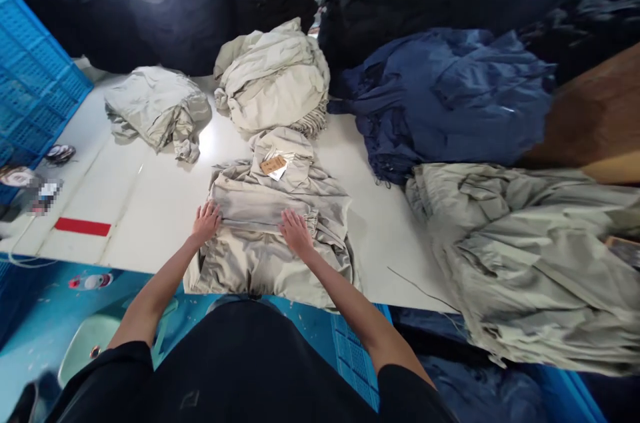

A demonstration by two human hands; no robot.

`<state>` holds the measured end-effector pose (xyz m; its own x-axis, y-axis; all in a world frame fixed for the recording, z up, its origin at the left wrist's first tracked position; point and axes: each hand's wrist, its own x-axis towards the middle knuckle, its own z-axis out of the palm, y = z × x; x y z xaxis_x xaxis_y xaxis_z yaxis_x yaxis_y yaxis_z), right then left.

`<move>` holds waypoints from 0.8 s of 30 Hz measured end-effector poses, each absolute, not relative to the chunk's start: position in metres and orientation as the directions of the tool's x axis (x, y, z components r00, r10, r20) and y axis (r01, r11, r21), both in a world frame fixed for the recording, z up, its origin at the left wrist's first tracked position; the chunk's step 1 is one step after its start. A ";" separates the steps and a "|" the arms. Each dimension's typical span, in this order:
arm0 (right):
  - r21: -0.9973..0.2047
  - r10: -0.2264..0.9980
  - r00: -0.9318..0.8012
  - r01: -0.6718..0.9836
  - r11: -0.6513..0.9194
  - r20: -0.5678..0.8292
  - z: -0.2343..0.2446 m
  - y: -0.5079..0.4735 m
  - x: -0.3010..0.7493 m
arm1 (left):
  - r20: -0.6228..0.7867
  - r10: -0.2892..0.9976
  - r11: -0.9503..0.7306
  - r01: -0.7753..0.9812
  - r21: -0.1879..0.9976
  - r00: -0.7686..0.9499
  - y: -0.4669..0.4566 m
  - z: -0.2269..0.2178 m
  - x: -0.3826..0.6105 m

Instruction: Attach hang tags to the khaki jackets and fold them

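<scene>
A beige hooded jacket (260, 256) lies spread on the white table in front of me, its hood pointing away. On the hood rest a brown hang tag (273, 165) and a white label. A sleeve (250, 206) is laid across the jacket's body. My left hand (206, 221) touches the jacket's left edge, fingers spread and stretched out. Near the sleeve's gathered cuff, my right hand (296, 233) presses flat on the fabric with its fingers extended. Neither hand grips anything that I can see.
Beyond the jacket are a folded beige garment (157, 109), a beige pile (277, 79) and a navy pile (450, 96). A large khaki stack (540, 263) hangs over the front edge at right. Blue crates (35, 63) stand left; a green stool (87, 346) is below.
</scene>
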<state>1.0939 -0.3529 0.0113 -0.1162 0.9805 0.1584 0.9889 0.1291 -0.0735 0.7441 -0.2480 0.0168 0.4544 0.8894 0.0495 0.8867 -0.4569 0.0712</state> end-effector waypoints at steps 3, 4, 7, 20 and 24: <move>-0.120 0.960 -0.234 0.960 0.253 0.152 0.013 -0.347 1.063 | -0.004 0.911 -0.411 0.908 0.078 0.413 -0.279 0.023 0.725; -0.137 0.951 -0.272 0.946 0.292 0.149 0.014 -0.345 1.051 | -0.016 0.921 -0.388 0.918 0.080 0.390 -0.289 0.024 0.717; -0.186 0.929 -0.342 0.912 0.365 0.144 0.020 -0.339 1.010 | -0.032 0.951 -0.305 0.949 0.082 0.308 -0.315 0.030 0.690; -0.248 0.856 -0.464 0.823 0.511 0.227 0.043 -0.315 0.804 | 0.040 0.966 -0.257 0.957 0.136 0.254 -0.346 0.058 0.533; -0.266 0.853 -0.475 0.812 0.520 0.217 0.036 -0.323 0.726 | 0.028 0.971 -0.238 0.962 0.134 0.236 -0.364 0.053 0.460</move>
